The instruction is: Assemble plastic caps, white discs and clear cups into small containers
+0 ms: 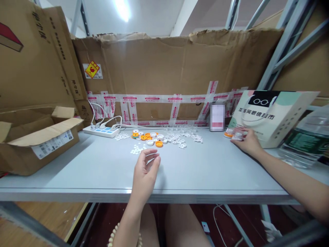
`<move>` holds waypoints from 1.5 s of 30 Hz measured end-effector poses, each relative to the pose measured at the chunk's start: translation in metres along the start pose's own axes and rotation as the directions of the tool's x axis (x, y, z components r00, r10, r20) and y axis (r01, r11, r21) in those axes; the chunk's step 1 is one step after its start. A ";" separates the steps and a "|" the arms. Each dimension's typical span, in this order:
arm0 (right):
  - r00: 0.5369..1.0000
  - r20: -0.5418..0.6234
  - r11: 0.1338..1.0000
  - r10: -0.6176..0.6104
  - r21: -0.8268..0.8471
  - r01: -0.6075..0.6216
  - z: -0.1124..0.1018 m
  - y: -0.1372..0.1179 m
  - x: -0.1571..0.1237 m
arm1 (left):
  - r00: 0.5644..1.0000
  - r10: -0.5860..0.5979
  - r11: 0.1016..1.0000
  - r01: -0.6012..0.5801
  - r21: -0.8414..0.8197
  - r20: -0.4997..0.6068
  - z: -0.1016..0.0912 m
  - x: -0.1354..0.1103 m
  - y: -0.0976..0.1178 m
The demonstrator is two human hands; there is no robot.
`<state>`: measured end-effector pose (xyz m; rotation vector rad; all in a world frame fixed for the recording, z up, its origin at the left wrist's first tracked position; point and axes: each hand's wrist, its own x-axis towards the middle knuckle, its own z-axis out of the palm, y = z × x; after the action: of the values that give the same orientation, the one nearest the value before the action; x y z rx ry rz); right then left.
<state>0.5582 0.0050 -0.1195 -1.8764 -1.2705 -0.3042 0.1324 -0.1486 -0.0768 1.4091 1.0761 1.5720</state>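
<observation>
Bead bracelet, pale round beads, on the left wrist at the lower edge of view, above bare knees under the table edge. Table, flat grey top on a metal frame. Left hand, raised over the mid-table, palm turned inward, fingers loosely curled and apart from the thumb, holding nothing, touching nothing. Small white pieces, a loose scatter just beyond the left fingertips. Right hand, stretched out to the right, palm down, fingertips resting on a white piece with an orange-rimmed disc just beside it; whether the fingers pinch the piece or only lie on it cannot be told. Both items are small, flat and round-edged, lying on the table at the foot of the paper bag, which is printed with spectacles. Orange and white caps, a mixed cluster mid-table. Open carton, far left. Power strip, white, with plugs in. Water bottle, far right. Cardboard wall, taped, at the rear.
</observation>
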 end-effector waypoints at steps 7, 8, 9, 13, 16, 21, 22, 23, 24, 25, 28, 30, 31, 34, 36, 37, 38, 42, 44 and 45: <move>0.979 0.144 0.987 0.144 0.050 -0.153 -0.007 -0.005 -0.001 | 1.000 0.011 1.000 -0.011 0.012 -0.011 -0.002 0.000 0.000; 0.975 0.150 0.984 0.161 0.050 -0.171 -0.008 -0.006 -0.002 | 1.000 0.012 1.000 -0.012 0.011 -0.012 -0.002 0.000 0.000; 0.973 0.153 0.982 0.174 0.052 -0.183 -0.009 -0.007 -0.002 | 1.000 0.012 1.000 -0.012 0.009 -0.012 -0.002 0.000 0.000; 0.967 0.152 0.974 0.205 0.065 -0.217 -0.013 -0.011 -0.004 | 1.000 0.020 1.000 -0.020 0.007 -0.017 -0.001 0.000 0.001; 0.967 0.146 0.971 0.207 0.089 -0.221 -0.014 -0.012 -0.004 | 1.000 0.015 1.000 -0.015 0.014 -0.016 0.000 0.000 0.001; 0.975 0.136 0.972 0.173 0.139 -0.192 -0.012 -0.013 -0.005 | 1.000 0.014 1.000 -0.014 0.019 -0.016 0.000 0.000 0.001; 0.978 0.124 0.972 0.167 0.147 -0.185 -0.012 -0.013 -0.005 | 1.000 0.015 1.000 -0.015 0.018 -0.015 0.000 0.000 0.001; 0.982 0.104 0.973 0.160 0.153 -0.175 -0.013 -0.015 -0.006 | 1.000 0.016 1.000 -0.016 0.017 -0.014 0.000 -0.001 0.001; 0.986 0.074 0.975 0.147 0.158 -0.157 -0.014 -0.017 -0.007 | 1.000 0.018 1.000 -0.018 0.017 -0.013 -0.001 -0.001 0.001; 0.991 0.035 0.978 0.127 0.160 -0.131 -0.016 -0.019 -0.007 | 1.000 0.021 1.000 -0.021 0.016 -0.011 -0.001 -0.001 0.001; 0.994 -0.111 0.986 0.017 0.166 0.002 -0.022 -0.033 -0.010 | 0.999 0.037 0.999 -0.037 0.026 -0.003 -0.001 -0.001 0.001; 0.980 -0.180 0.977 -0.090 0.177 0.122 -0.025 -0.047 -0.013 | 0.999 0.045 0.998 -0.045 0.040 0.003 -0.001 -0.001 0.001; 0.970 -0.191 0.964 -0.153 0.185 0.189 -0.026 -0.055 -0.015 | 0.999 0.044 0.998 -0.044 0.045 0.008 -0.001 0.000 0.002; 0.927 -0.155 0.901 -0.342 0.228 0.370 -0.026 -0.084 -0.025 | 0.999 0.033 0.998 -0.034 0.058 0.027 0.000 -0.001 0.002; 0.889 -0.115 0.848 -0.444 0.267 0.458 -0.025 -0.106 -0.034 | 0.999 0.027 0.998 -0.029 0.063 0.040 0.001 -0.002 0.003; 0.865 -0.088 0.817 -0.494 0.294 0.496 -0.024 -0.118 -0.039 | 0.999 0.023 0.998 -0.026 0.063 0.048 0.001 -0.003 0.004; 0.833 -0.046 0.774 -0.551 0.344 0.531 -0.023 -0.130 -0.044 | 0.998 0.024 0.997 -0.029 0.072 0.061 0.000 -0.004 0.006; 0.683 0.111 0.650 -0.722 0.445 0.616 -0.017 -0.167 -0.062 | 0.981 0.143 0.941 -0.175 0.289 0.129 -0.022 0.006 0.022; 0.617 0.161 0.610 -0.770 0.469 0.639 -0.012 -0.176 -0.070 | 0.969 0.210 0.857 -0.246 0.452 0.129 -0.046 0.025 0.032; 0.602 0.180 0.603 -0.778 0.482 0.635 -0.010 -0.177 -0.073 | 0.970 0.208 0.799 -0.244 0.549 0.128 -0.061 0.038 0.036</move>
<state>0.3753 -0.0244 -0.0689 -1.0170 -2.1806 -0.0947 0.0674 -0.1324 -0.0322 2.0336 1.4545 1.4109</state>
